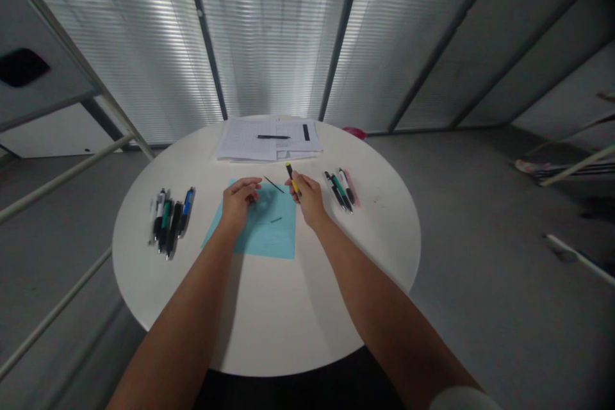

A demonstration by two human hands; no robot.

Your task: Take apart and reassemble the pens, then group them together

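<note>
Over the blue sheet (269, 224) on the round white table (144, 256), a yellow pen (293, 180) is gripped by the right hand (307, 197), its long axis pointing far-left, while the left hand (239, 200) is curled empty nearby.

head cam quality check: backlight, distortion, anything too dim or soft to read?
Head view: strong backlight through the blinds, with bright streaks; the room around is dim. Wide-angle bending shows in the frame bars at the edges. The white table is evenly lit, and both arms cast soft shadows on it. The right hand holds a yellow pen; the left hand rests on blue paper. The small parts on the paper are too soft to identify.
</note>
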